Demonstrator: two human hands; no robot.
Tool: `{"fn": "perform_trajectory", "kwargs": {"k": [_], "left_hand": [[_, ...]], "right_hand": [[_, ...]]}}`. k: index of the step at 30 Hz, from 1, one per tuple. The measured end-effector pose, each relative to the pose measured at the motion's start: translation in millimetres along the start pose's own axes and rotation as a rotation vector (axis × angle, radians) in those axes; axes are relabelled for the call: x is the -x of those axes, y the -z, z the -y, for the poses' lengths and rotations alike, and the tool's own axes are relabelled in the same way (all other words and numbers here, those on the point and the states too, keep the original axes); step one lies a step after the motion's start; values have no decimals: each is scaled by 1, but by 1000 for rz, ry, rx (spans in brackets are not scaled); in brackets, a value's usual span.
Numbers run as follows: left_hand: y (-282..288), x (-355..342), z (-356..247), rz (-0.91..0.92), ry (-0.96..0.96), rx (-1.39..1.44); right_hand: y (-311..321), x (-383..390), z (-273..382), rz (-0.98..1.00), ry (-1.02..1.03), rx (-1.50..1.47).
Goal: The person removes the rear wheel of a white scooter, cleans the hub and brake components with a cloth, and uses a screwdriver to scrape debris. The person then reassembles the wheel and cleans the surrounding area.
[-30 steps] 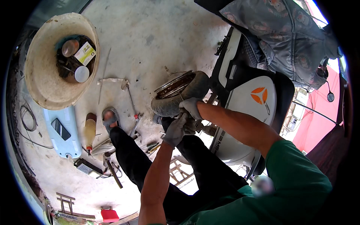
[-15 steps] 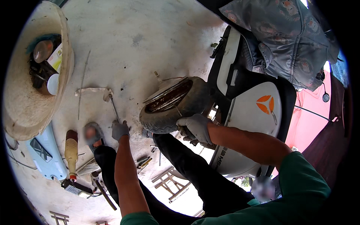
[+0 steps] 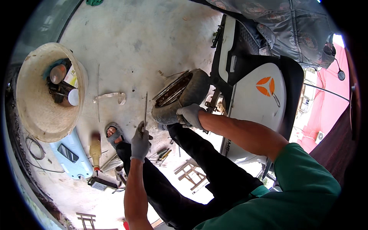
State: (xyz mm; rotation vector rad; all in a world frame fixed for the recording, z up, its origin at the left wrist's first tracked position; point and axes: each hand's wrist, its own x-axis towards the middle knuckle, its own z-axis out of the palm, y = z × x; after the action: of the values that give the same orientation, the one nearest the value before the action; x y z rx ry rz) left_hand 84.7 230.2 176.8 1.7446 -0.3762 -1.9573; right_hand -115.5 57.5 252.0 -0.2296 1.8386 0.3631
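My left hand (image 3: 140, 143), in a grey glove, is closed round a slim metal rod (image 3: 145, 106) that points away from me. The rod stands left of a worn black tyre (image 3: 198, 90) on a rusty rim (image 3: 173, 91). My right hand (image 3: 190, 115), also gloved, is closed at the tyre's near right edge, its fingertips partly hidden. A short, thin metal piece (image 3: 179, 102) sticks out between rim and tyre close to this hand. The tyre leans beside a white and black scooter (image 3: 256, 109).
A large off-white bucket (image 3: 28, 92) with odds and ends stands at the left. Near it lie a light blue panel (image 3: 73, 155), a yellowish bottle-shaped tool (image 3: 95, 151) and a pale strip (image 3: 111, 97). Hand tools (image 3: 164, 155) and a small wooden stool (image 3: 190, 174) are behind my legs.
My left hand has lifted the rod off the floor by the pale strip and brought it right, toward the tyre. My right hand stays at the tyre's edge. The view has shifted.
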Motion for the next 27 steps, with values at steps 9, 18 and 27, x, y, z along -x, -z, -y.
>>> {"fn": "perform_trajectory", "kwargs": {"k": [9, 18, 27], "left_hand": [[-13, 38, -84, 185, -246, -769], [-81, -10, -133, 189, -34, -810], [-207, 27, -79, -259, 269, 367]], "right_hand": [[0, -18, -12, 11, 108, -3], [2, -66, -31, 277, 51, -195], [45, 10, -1, -175, 229, 432]]}}
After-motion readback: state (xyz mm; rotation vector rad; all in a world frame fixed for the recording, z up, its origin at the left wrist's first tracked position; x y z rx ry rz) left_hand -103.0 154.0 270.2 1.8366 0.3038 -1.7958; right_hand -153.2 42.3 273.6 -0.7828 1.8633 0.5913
